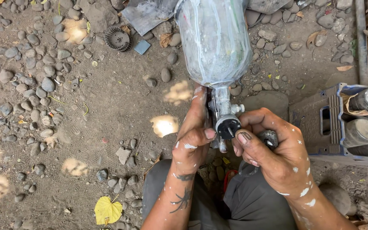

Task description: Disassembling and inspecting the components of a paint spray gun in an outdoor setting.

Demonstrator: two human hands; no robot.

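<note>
Bare, packed dirt ground [107, 106] strewn with grey pebbles [35, 85] stretches out beneath the work. A round black fan wheel [118, 38] lies on the dirt well up and to the left of the left grip, with a small blue-grey square tile [142, 47] just beside it and a torn grey sheet [148, 15] above that. A yellow leaf [107, 211] rests on the ground below and to the left of the grips. To the right of the right grip, a blue plastic crate [316, 123] sits on the ground, close to a flat stone [265, 102]. Dry brown leaves [314, 38] lie farther up.
</note>
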